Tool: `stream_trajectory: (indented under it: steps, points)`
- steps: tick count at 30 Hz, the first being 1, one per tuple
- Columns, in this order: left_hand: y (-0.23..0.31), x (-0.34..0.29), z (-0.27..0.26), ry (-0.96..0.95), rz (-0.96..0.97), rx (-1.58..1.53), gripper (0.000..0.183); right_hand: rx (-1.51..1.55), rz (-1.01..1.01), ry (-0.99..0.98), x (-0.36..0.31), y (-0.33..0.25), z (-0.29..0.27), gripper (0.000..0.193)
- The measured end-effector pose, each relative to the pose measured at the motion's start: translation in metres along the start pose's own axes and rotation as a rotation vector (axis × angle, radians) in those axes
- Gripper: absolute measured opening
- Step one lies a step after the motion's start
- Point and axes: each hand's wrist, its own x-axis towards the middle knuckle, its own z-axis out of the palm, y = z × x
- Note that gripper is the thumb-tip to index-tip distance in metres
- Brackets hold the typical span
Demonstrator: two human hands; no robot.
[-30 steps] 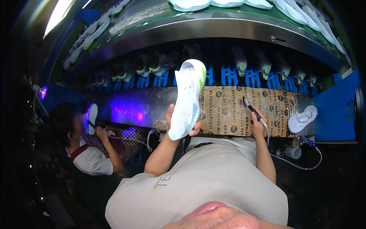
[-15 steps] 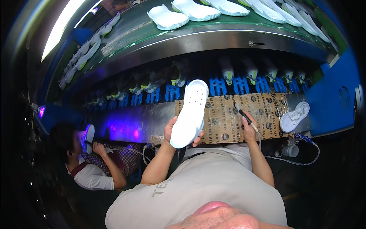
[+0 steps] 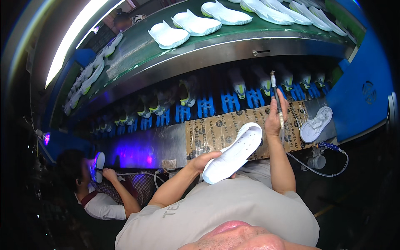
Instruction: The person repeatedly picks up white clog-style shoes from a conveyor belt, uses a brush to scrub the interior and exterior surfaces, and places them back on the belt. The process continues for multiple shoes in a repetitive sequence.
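Observation:
My left hand (image 3: 207,161) grips a white shoe sole (image 3: 236,151) by its lower left end, just in front of my shirt. The sole is tilted, its hollow inner side facing up, with small holes near the far end. In my right hand (image 3: 273,118) is a slim black brush (image 3: 274,91) with a pale tip, pointing up and away from me. The hand is raised over the right part of the brown, tape-covered bench pad (image 3: 208,139). Brush and sole are apart.
Beyond the bench, shoe uppers (image 3: 188,95) hang near blue racks (image 3: 206,107). White soles (image 3: 196,24) line the green conveyor (image 3: 137,52) above. A white sole with crumpled material (image 3: 316,126) lies at right, near a small jar (image 3: 318,161) and hose. A co-worker (image 3: 102,200) sits at left.
The sole has come down towards me and to the right, tilting over. My right hand has risen with the brush, which now points up. My view has shifted slightly.

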Motion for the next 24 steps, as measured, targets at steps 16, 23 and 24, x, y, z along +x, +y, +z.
stream_trajectory:
  steps: [16,23,24]
  points:
    - [0.316,0.057,0.137,0.515,1.012,1.031,0.054,-0.011,0.172,-0.348,-0.105,0.067,-0.039,0.032]
    - [0.356,-0.069,0.048,1.448,1.496,1.927,0.022,-0.021,0.23,-0.466,-0.106,0.052,-0.033,0.031]
    - [0.372,-0.095,0.03,1.596,1.465,1.955,0.024,-0.047,0.229,-0.479,-0.106,0.055,-0.033,0.031]
